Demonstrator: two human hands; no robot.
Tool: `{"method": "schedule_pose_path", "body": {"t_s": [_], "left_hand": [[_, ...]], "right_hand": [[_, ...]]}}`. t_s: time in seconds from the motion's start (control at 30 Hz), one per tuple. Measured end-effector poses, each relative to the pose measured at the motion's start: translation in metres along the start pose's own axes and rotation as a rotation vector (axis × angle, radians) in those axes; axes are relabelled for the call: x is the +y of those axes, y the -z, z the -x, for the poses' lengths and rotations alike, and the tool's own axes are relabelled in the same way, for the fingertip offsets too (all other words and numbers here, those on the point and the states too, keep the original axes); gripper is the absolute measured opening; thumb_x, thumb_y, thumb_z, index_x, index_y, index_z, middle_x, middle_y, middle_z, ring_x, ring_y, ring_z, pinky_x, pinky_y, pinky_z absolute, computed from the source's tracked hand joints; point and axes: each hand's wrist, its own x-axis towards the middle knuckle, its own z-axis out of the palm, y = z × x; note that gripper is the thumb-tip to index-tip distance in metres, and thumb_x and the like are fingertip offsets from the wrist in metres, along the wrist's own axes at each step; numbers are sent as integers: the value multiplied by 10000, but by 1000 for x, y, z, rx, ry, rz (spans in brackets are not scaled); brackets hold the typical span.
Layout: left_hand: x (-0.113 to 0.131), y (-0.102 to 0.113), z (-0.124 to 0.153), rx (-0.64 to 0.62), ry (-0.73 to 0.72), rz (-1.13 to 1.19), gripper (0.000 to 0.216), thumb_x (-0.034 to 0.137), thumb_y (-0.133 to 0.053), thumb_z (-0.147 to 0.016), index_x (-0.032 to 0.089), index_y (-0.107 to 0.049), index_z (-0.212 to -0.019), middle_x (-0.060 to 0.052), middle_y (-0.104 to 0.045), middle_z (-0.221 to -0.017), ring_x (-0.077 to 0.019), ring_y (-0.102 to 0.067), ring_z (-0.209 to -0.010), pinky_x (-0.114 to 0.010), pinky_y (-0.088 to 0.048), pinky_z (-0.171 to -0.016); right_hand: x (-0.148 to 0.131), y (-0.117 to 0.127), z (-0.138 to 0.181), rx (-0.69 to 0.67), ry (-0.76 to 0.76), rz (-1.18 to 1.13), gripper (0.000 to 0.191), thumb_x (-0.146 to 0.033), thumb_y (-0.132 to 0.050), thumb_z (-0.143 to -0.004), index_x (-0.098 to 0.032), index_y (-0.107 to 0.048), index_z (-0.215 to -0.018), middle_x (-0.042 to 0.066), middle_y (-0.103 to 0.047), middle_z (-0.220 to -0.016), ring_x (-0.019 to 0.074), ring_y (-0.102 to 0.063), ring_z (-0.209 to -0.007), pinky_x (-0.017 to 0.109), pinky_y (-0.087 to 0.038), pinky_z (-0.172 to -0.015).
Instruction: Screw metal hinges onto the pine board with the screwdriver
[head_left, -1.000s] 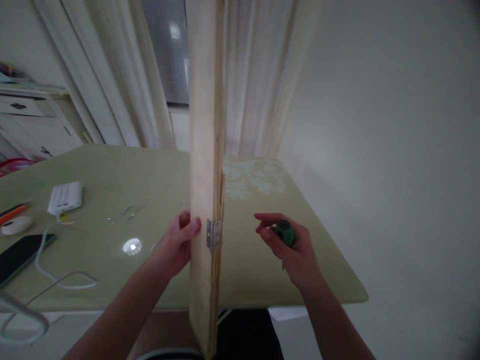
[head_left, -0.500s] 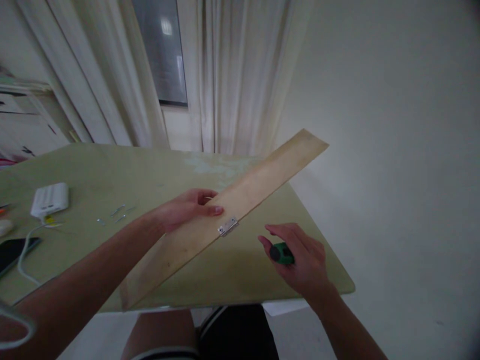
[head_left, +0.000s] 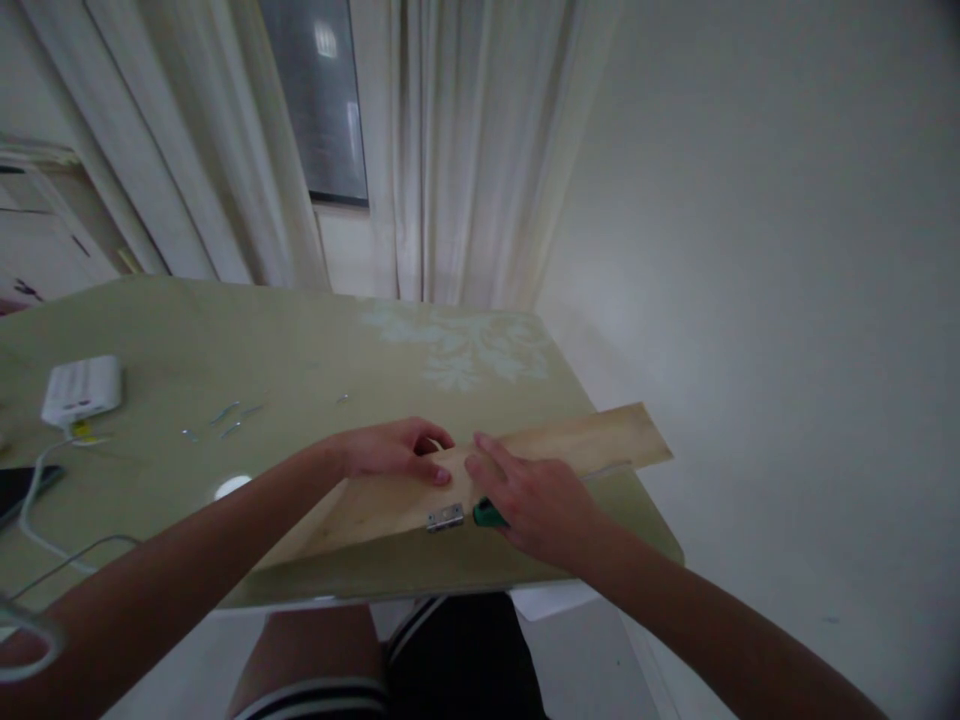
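Note:
A long, thin wooden board (head_left: 592, 438) lies slanted across the near part of the table. My left hand (head_left: 397, 452) grips it near the middle, thumb on top and fingers at the far edge. A small metal hinge (head_left: 445, 517) sits on the board's near edge, just in front of my left thumb. My right hand (head_left: 536, 500) is closed around a green and black handle (head_left: 489, 513), likely a screwdriver, with its end close to the hinge. Its fingertips touch the board's top; the rest of the tool is hidden by the hand.
Several small screws (head_left: 225, 412) lie on the green tabletop (head_left: 262, 340) to the left. Beyond them are a white power bank (head_left: 82, 388) with a cable and a dark phone (head_left: 22, 490). A wall (head_left: 750, 300) stands close on the right, curtains (head_left: 465, 150) behind.
The board has been lowered and turned flatter, its right end coming down toward me. My right hand has moved left with the green-handled tool onto the board beside the hinge.

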Motion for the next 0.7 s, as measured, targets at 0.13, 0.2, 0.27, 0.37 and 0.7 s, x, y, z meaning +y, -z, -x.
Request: {"method": "schedule_pose_path", "body": {"t_s": [0.13,0.2,0.27,0.37,0.7], "left_hand": [[-8,-5,-10,-85,-4,-116,545,507,-906,-686,210,-764,-1121,-67,-814,-1034,-270,-752,-925,-294,-555,-739],[-12,-7,-14,-118,18,-151,550,515,-898,-683,212,-777,-1126,-61,-813,-1035,-267,-748,-917,-293,-552,-738],[-16,-7,-18,-145,39,-186,550,540,-874,-697,211,-785,-1129,-52,-809,-1028,-258,-741,-896,-291,-546,-734],[-21,-6,-23,-132,20,-277,533,558,-842,-719,201,-793,-1112,-50,-802,-1050,-254,-728,-929,-287,-533,-761],[-31,2,-41,-43,11,-372,456,547,-788,-747,180,-794,-1019,-53,-799,-999,-236,-704,-876,-280,-492,-726]], "right_hand": [[-8,-7,-1,-55,40,0,795,-416,-776,-856,-204,-412,-1530,191,-660,-1367,295,-748,-874,372,-560,-641],[-11,-12,-2,-85,46,-7,857,-482,-777,-843,-168,-398,-1545,162,-691,-1241,291,-741,-837,370,-552,-620],[-12,-18,-4,-112,51,-25,833,-519,-760,-842,-142,-437,-1511,153,-689,-1211,290,-739,-830,373,-553,-611],[-8,-28,-8,-126,58,-34,805,-525,-768,-831,-138,-474,-1472,150,-687,-1224,297,-739,-843,380,-561,-619],[11,-45,-24,-126,26,-95,821,-525,-780,-809,-168,-500,-1493,166,-685,-1304,305,-746,-913,363,-559,-690]]}}
